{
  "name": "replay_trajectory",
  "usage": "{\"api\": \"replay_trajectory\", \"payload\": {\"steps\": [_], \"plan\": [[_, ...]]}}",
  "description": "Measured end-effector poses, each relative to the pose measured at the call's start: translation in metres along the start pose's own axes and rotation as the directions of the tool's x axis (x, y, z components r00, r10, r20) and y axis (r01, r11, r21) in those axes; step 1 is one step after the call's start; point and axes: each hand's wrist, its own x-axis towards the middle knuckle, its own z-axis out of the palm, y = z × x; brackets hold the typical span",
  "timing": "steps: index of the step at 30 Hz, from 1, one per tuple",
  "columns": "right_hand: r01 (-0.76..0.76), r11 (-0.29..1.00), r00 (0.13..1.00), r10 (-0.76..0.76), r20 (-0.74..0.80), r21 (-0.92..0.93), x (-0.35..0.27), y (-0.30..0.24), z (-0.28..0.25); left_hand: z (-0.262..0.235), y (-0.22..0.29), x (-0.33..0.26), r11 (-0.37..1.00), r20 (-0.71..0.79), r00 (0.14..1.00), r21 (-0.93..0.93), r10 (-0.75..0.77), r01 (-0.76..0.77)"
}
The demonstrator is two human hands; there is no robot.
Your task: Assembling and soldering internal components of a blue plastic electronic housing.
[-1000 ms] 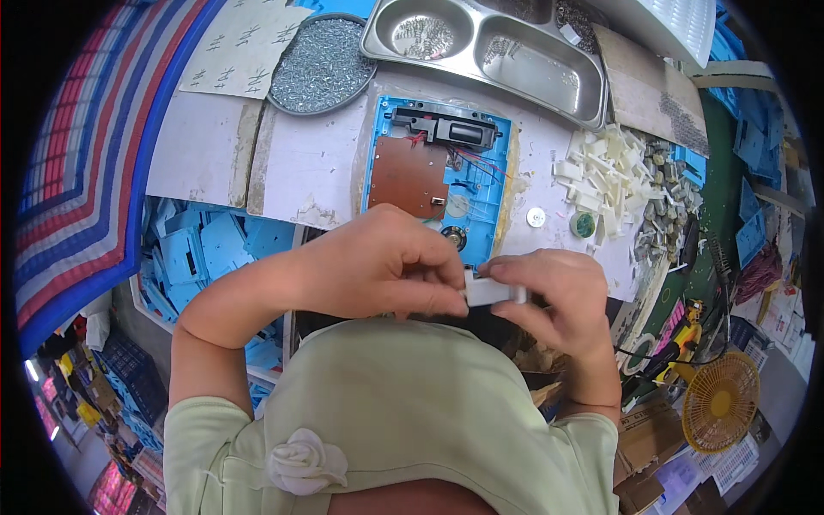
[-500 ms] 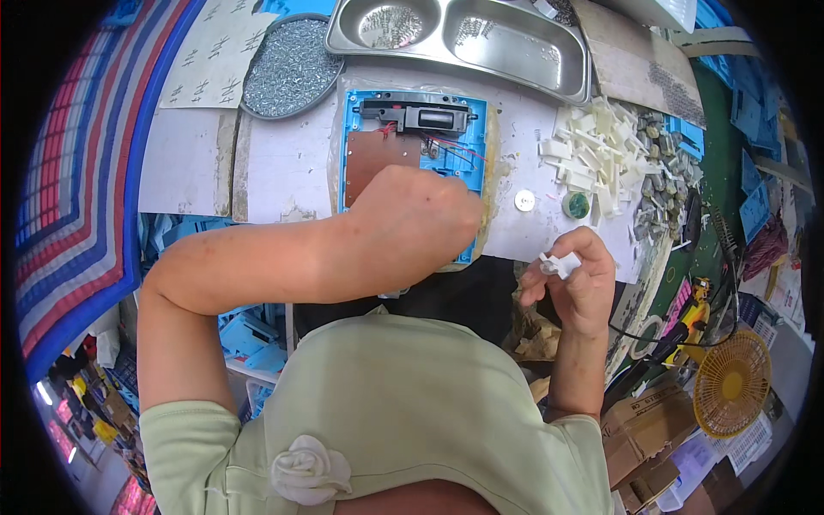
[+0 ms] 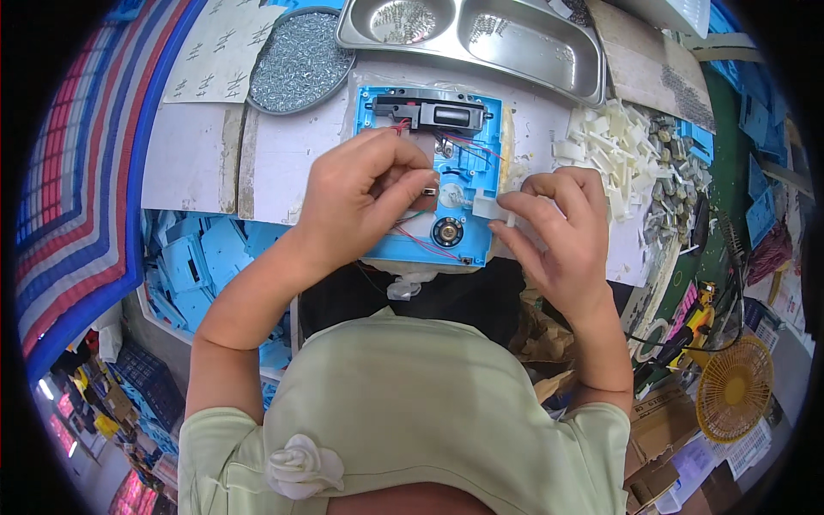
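Right hand [image 3: 562,227] has brought the white part [image 3: 489,207] to the case [image 3: 403,251]; left hand [image 3: 356,193] has uncovered the speaker [image 3: 447,232]

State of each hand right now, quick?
Left hand: closed, fingertips over the brown board; any held item can't be told.
Right hand: holding a white plastic piece.

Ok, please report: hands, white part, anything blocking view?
Right hand: pinching white part, blue housing's right side. Left hand: grip unclear, hides most of brown board.
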Motion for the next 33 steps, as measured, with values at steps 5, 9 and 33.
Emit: {"api": "replay_trajectory", "payload": {"steps": [5,9,33], "plan": [[0.108,0.994,0.993,-0.109,0.053,0.035,0.017,0.003,0.006,0.007,-0.007,0.001,0.994,-0.055,0.993,0.014,0.109,-0.108],[0.110,0.986,0.994,-0.110,-0.006,0.123,0.015,0.019,0.019,0.007,-0.008,0.002,0.990,-0.054,0.989,0.002,0.139,-0.139],[-0.363,0.915,0.904,0.299,-0.304,-0.178,-0.035,0.084,-0.061,0.007,-0.006,-0.001,0.991,-0.042,0.993,0.077,0.113,-0.110]]}}
